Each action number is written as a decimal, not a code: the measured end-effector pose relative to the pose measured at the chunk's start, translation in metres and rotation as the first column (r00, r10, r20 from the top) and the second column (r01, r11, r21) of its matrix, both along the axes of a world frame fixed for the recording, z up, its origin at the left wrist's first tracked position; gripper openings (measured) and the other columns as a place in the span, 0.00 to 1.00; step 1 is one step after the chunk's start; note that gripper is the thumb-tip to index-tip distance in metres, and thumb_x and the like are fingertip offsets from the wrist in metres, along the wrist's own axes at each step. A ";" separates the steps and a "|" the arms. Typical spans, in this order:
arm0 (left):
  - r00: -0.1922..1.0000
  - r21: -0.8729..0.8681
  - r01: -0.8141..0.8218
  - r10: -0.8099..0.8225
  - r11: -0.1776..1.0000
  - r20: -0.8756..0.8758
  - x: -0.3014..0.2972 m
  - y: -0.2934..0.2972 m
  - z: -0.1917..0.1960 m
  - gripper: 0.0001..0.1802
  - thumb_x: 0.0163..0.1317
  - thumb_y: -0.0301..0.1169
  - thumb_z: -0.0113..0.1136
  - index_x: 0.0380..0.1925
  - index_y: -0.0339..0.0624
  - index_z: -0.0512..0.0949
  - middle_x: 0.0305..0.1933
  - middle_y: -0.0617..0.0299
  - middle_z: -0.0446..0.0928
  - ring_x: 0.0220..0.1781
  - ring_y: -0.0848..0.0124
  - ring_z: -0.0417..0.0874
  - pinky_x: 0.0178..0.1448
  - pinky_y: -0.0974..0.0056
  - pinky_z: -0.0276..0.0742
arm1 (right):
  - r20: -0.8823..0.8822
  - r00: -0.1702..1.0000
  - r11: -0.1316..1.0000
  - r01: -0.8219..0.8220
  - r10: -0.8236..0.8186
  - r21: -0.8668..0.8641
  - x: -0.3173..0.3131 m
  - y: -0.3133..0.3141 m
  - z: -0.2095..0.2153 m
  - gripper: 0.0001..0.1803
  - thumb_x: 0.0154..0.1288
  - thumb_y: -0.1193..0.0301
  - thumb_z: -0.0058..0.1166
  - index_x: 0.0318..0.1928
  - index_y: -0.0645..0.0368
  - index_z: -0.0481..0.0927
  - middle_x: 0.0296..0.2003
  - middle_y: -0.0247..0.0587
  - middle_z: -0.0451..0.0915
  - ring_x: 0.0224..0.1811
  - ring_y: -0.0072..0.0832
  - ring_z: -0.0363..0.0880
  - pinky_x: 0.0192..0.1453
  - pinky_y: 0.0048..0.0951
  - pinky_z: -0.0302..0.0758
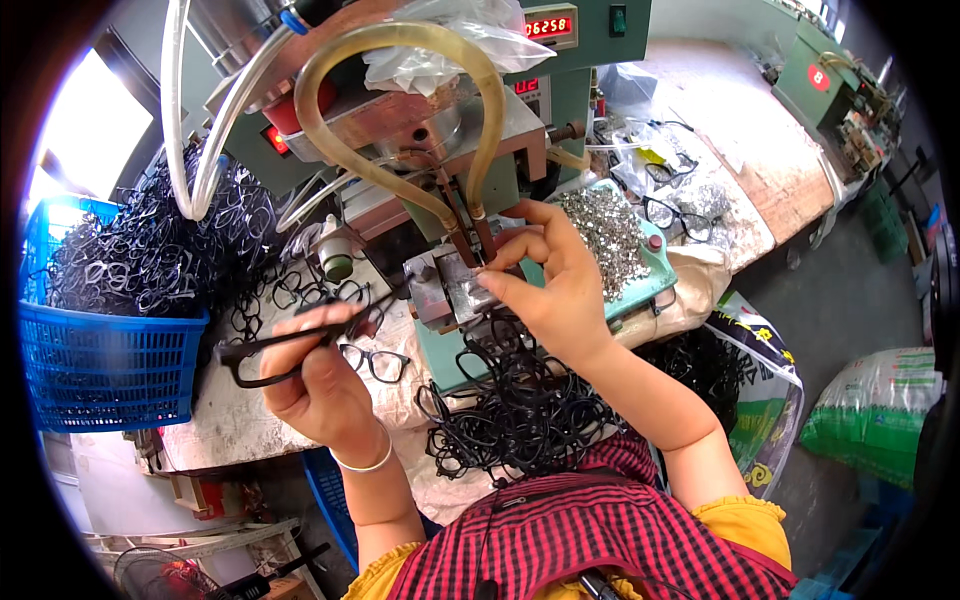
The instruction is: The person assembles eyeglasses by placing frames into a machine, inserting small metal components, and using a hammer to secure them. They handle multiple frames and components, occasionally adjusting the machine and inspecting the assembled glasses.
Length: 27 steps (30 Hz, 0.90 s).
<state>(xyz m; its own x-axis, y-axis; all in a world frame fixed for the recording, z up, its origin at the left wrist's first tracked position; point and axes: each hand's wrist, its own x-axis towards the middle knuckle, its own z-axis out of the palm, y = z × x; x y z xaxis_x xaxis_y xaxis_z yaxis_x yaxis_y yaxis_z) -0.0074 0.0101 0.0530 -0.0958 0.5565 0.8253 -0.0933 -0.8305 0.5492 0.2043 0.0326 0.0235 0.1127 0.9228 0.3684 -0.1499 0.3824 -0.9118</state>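
Note:
My left hand (325, 385) grips a black eyeglass frame (262, 347) left of the machine; a bit of motion blur softens its fingertips. My right hand (548, 282) is pinched at a metal block (462, 283) under the machine's two upright prongs (470, 235). Whatever sits between its thumb and forefinger is too small to make out. A thick yellowish hose (400, 32) loops down to the prongs. Right of that hand, a teal tray (650, 275) bears a heap of small silvery metal parts (603, 240). Black frames (510, 410) lie piled in front of the block.
A blue basket (110, 365) heaped with black frames (165, 250) stands at the left. One frame (377, 362) lies on the bench behind my left hand. More glasses (680, 215) and plastic bags are at the right. Another green machine (825, 80) stands far right.

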 end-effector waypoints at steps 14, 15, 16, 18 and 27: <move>0.977 0.093 -0.208 0.211 0.974 -0.029 -0.005 -0.019 0.005 0.12 0.75 0.34 0.53 0.44 0.34 0.74 0.45 0.45 0.81 0.47 0.57 0.82 0.47 0.58 0.83 | 0.564 0.572 0.801 0.372 -0.596 0.469 0.050 0.032 -0.038 0.12 0.52 0.80 0.61 0.40 0.62 0.84 0.46 0.46 0.84 0.54 0.45 0.80 0.60 0.42 0.75; 0.972 0.123 -0.206 0.218 0.971 -0.087 -0.007 -0.021 0.012 0.12 0.76 0.34 0.52 0.45 0.34 0.74 0.45 0.45 0.80 0.46 0.56 0.82 0.43 0.59 0.83 | 0.710 0.301 0.754 0.437 -0.636 0.490 0.067 0.037 -0.060 0.11 0.53 0.77 0.63 0.40 0.60 0.84 0.53 0.49 0.81 0.64 0.47 0.73 0.62 0.45 0.74; 0.979 0.114 -0.197 0.202 0.974 -0.039 0.006 -0.025 0.023 0.11 0.69 0.29 0.60 0.40 0.28 0.78 0.37 0.45 0.83 0.38 0.57 0.85 0.49 0.53 0.84 | 0.811 0.162 0.760 0.490 -0.562 0.428 0.078 0.036 -0.072 0.10 0.55 0.72 0.66 0.39 0.56 0.86 0.57 0.51 0.79 0.66 0.50 0.71 0.65 0.44 0.72; 0.904 0.141 -0.309 0.336 0.941 -0.264 0.022 -0.021 0.040 0.06 0.65 0.23 0.63 0.38 0.28 0.82 0.37 0.46 0.85 0.38 0.59 0.86 0.49 0.58 0.83 | 0.821 0.200 0.790 0.464 -0.535 0.402 0.094 0.037 -0.087 0.08 0.53 0.72 0.67 0.35 0.56 0.86 0.54 0.51 0.81 0.66 0.49 0.72 0.67 0.46 0.71; 0.936 0.001 -0.255 0.247 0.967 -0.252 0.018 0.009 0.018 0.08 0.64 0.16 0.61 0.42 0.26 0.81 0.43 0.45 0.84 0.45 0.63 0.84 0.56 0.63 0.78 | -0.052 0.872 0.860 0.467 -0.486 -0.204 0.107 0.015 -0.091 0.09 0.70 0.74 0.60 0.46 0.65 0.88 0.41 0.38 0.88 0.44 0.21 0.83 0.53 0.22 0.76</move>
